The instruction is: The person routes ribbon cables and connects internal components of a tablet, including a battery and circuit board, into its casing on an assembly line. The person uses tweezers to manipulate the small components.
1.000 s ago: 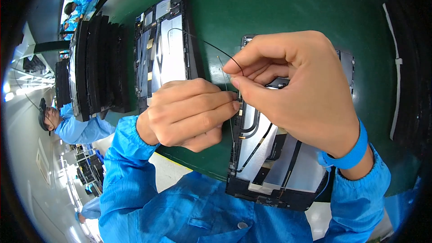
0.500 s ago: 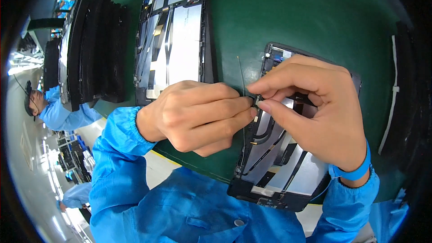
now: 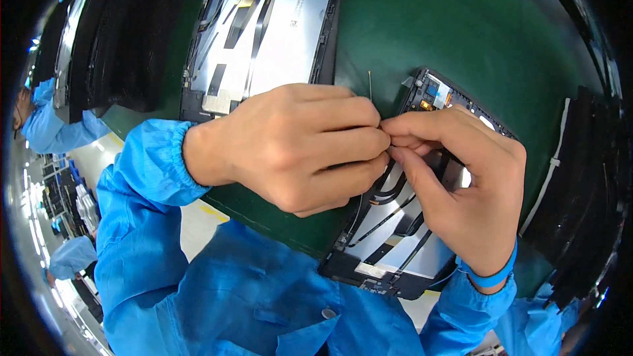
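Note:
My left hand (image 3: 300, 148) is closed, thumb and index pinched over the left edge of an opened tablet (image 3: 419, 258). A thin cable (image 3: 370, 86) runs into its fingers from above and comes out below along that edge. My right hand (image 3: 465, 181) meets it fingertip to fingertip, thumb and forefinger pinched together. What lies between the right fingertips is hidden. The tablet rests tilted on the table, its inner side up, showing silver panels, black ribbon cables and a small board at its upper end.
Another opened tablet (image 3: 300, 39) lies at the far left on the green table (image 3: 395, 20). Black foam-like slabs (image 3: 128, 39) stand stacked at the left, and a black piece with a white strip (image 3: 564, 165) at the right. A blue-sleeved person (image 3: 62, 125) is at the left edge.
The whole view has shifted, so the other tablet sits higher and nearer. My hands have drawn closer together, their fingertips now touching, still pinched at the same edge.

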Action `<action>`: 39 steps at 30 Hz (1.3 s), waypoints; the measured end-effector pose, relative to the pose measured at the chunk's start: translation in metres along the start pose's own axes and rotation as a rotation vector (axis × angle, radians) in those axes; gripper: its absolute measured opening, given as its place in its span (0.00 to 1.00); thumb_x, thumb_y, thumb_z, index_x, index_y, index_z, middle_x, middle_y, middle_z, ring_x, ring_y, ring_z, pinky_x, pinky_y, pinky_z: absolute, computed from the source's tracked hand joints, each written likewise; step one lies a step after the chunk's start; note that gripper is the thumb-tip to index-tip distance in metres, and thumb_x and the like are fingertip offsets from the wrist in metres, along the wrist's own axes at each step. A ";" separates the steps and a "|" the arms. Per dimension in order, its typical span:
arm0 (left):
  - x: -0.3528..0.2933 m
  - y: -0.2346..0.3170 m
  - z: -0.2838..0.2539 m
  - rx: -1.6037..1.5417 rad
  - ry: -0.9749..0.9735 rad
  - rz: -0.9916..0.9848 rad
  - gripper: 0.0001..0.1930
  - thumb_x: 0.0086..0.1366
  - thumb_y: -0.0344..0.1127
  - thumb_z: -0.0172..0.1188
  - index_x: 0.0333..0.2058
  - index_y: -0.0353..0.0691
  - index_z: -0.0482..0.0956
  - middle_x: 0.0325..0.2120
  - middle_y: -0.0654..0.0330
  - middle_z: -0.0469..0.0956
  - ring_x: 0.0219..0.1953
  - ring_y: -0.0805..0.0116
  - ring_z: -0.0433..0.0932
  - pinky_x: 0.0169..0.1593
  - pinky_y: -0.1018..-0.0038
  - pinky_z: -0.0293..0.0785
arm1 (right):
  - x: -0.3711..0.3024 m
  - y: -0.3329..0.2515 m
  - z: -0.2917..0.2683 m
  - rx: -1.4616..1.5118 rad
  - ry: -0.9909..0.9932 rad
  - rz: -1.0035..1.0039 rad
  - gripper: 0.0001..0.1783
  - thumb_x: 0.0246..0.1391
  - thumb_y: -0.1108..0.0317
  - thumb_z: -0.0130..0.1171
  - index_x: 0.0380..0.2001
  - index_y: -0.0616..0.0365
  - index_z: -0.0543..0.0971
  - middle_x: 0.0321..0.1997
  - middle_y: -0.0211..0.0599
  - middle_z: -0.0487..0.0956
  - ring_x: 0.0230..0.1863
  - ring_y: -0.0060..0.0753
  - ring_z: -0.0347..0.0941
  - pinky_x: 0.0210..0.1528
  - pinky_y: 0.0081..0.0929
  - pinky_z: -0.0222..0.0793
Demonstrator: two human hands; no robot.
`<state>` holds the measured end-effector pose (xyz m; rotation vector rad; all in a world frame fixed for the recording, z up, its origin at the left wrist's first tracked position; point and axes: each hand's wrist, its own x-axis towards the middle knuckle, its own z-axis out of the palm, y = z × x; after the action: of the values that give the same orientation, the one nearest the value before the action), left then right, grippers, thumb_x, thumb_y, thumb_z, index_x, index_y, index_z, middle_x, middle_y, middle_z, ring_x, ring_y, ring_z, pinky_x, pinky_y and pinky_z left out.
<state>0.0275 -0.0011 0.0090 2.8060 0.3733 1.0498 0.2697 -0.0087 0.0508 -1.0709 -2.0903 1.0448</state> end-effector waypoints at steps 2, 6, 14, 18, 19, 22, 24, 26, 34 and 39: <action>-0.003 -0.002 0.006 0.032 0.018 0.029 0.10 0.60 0.28 0.61 0.34 0.27 0.87 0.34 0.45 0.85 0.37 0.49 0.87 0.38 0.63 0.89 | -0.001 -0.001 0.003 -0.030 0.009 -0.030 0.19 0.51 0.92 0.67 0.46 0.67 0.85 0.38 0.41 0.87 0.38 0.29 0.87 0.44 0.24 0.80; -0.008 -0.006 0.009 0.041 0.017 0.041 0.11 0.55 0.30 0.66 0.33 0.27 0.87 0.34 0.44 0.85 0.39 0.47 0.88 0.44 0.60 0.90 | -0.003 -0.003 0.012 -0.058 0.008 0.002 0.23 0.54 0.92 0.65 0.52 0.65 0.78 0.40 0.41 0.84 0.41 0.29 0.84 0.47 0.24 0.79; -0.009 -0.001 0.008 0.045 0.051 0.029 0.12 0.54 0.29 0.66 0.35 0.25 0.87 0.40 0.41 0.85 0.45 0.42 0.88 0.53 0.54 0.90 | -0.005 -0.007 0.008 0.029 -0.029 0.073 0.24 0.56 0.91 0.65 0.55 0.65 0.75 0.43 0.38 0.83 0.46 0.26 0.83 0.50 0.23 0.77; -0.013 0.001 0.008 -0.001 0.033 0.000 0.15 0.53 0.29 0.66 0.37 0.24 0.87 0.43 0.39 0.85 0.49 0.40 0.88 0.55 0.52 0.90 | -0.004 0.002 0.007 0.132 -0.051 0.069 0.24 0.55 0.91 0.66 0.54 0.65 0.76 0.45 0.36 0.82 0.47 0.24 0.82 0.53 0.25 0.77; -0.013 0.001 0.007 0.003 0.041 0.000 0.15 0.53 0.29 0.66 0.37 0.24 0.87 0.43 0.39 0.85 0.49 0.40 0.88 0.55 0.52 0.90 | -0.005 0.003 0.006 0.125 -0.055 0.066 0.24 0.55 0.91 0.66 0.54 0.65 0.76 0.45 0.36 0.82 0.47 0.24 0.82 0.53 0.25 0.77; -0.012 0.002 0.001 -0.023 0.002 -0.033 0.16 0.52 0.29 0.68 0.39 0.25 0.87 0.46 0.40 0.84 0.50 0.40 0.88 0.54 0.55 0.90 | -0.008 0.005 0.005 0.110 -0.062 0.044 0.24 0.54 0.90 0.68 0.53 0.65 0.77 0.46 0.36 0.82 0.48 0.24 0.82 0.55 0.25 0.77; -0.010 0.002 -0.002 -0.128 -0.013 -0.124 0.17 0.50 0.28 0.69 0.40 0.26 0.86 0.47 0.41 0.83 0.49 0.40 0.88 0.49 0.56 0.90 | -0.010 0.006 0.005 0.065 -0.034 -0.020 0.23 0.54 0.90 0.67 0.53 0.66 0.77 0.47 0.37 0.81 0.48 0.25 0.81 0.56 0.25 0.77; -0.011 0.002 -0.005 -0.156 -0.032 -0.156 0.17 0.49 0.26 0.69 0.40 0.27 0.85 0.46 0.42 0.83 0.48 0.40 0.88 0.47 0.57 0.90 | -0.013 0.008 0.005 0.077 0.004 -0.045 0.23 0.54 0.91 0.66 0.52 0.66 0.77 0.46 0.37 0.81 0.48 0.26 0.81 0.57 0.26 0.77; -0.014 0.001 -0.003 -0.123 -0.018 -0.327 0.16 0.48 0.24 0.68 0.39 0.31 0.83 0.44 0.47 0.83 0.46 0.46 0.86 0.45 0.58 0.86 | 0.006 0.010 0.000 -0.227 0.294 -0.001 0.11 0.58 0.80 0.66 0.45 0.64 0.84 0.42 0.44 0.83 0.41 0.37 0.78 0.46 0.31 0.73; -0.010 0.001 -0.003 -0.099 -0.022 -0.441 0.13 0.53 0.22 0.66 0.40 0.32 0.84 0.45 0.49 0.85 0.45 0.49 0.83 0.48 0.59 0.83 | 0.027 0.017 -0.007 -0.455 0.140 0.011 0.13 0.59 0.65 0.75 0.43 0.62 0.89 0.41 0.44 0.84 0.45 0.46 0.77 0.49 0.39 0.72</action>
<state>0.0182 -0.0045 0.0051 2.4771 0.8623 0.9052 0.2674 0.0227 0.0437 -1.3257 -2.2612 0.4850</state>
